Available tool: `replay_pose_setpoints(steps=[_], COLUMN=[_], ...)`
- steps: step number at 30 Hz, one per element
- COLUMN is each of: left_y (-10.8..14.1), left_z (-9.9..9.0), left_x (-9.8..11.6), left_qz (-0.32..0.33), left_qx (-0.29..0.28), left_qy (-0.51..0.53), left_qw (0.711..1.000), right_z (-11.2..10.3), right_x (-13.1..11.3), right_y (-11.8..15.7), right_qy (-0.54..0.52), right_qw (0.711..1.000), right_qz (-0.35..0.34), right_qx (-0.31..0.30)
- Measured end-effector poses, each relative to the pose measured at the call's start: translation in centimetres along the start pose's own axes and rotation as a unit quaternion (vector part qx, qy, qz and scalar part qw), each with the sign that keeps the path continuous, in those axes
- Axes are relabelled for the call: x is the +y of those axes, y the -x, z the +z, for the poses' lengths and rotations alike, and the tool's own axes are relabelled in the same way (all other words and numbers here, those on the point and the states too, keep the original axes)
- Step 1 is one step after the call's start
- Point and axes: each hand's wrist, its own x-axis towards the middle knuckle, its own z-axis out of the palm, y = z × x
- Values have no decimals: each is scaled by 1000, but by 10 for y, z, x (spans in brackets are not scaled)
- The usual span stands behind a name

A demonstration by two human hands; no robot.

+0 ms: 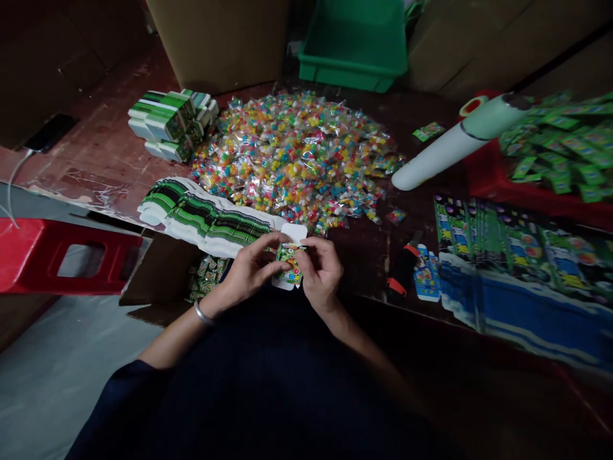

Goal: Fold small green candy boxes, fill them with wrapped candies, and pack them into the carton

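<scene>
Between my two hands is a small printed carton [289, 260], green and colourful, with a white flap standing up at its top end. My left hand [256, 265], with a silver bangle at the wrist, pinches its left side. On the other side the fingers of my right hand [320, 265] are closed on its edge. Just beyond lies a big heap of clear bags of multicoloured candy [292, 156]. A fanned row of flat green-and-white cartons [205, 217] stretches left from my hands. Whether the carton holds anything is hidden.
Stacked cartons [165, 121] stand back left. A green bin [354, 70] sits behind the heap. To the right are a white roll [460, 144], a box cutter [403, 271], a blue carton [426, 273], printed sheets [522, 249] and green packets [565, 150]. An open cardboard box [158, 271] is below left.
</scene>
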Motion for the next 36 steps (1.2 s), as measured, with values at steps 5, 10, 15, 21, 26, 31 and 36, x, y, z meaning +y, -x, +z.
replay_pose_setpoints(steps=[5,10,15,21,26,31,36], left_y=[0,-1,4,8,9,12,10], left_z=[2,7,0,-6,-4,0,1], left_x=[4,10,7,4,9,7,7], left_qz=[-27,-18,-16,40,24,-27,-86], left_qx=[-15,42,28,-26,-24,4,7], left_qy=[35,84,13,-87,-52,28,55], left_qw=[999,995,999,995,998,999,995], right_z=[0,3,-8,-19,-19,-16,-36], right_x=[-5,-16,-27,-20,-21,-20,5], right_y=[-11,-20,-33,-44,-39,-20,-33], right_qy=[-16,-117,-122,-106,-61,-16,19], right_qw=[999,993,979,972,988,992,988], right_qz=[-34,28,115,152,52,-39,-12], right_qx=[-9,-14,-114,-143,-130,-118,-155])
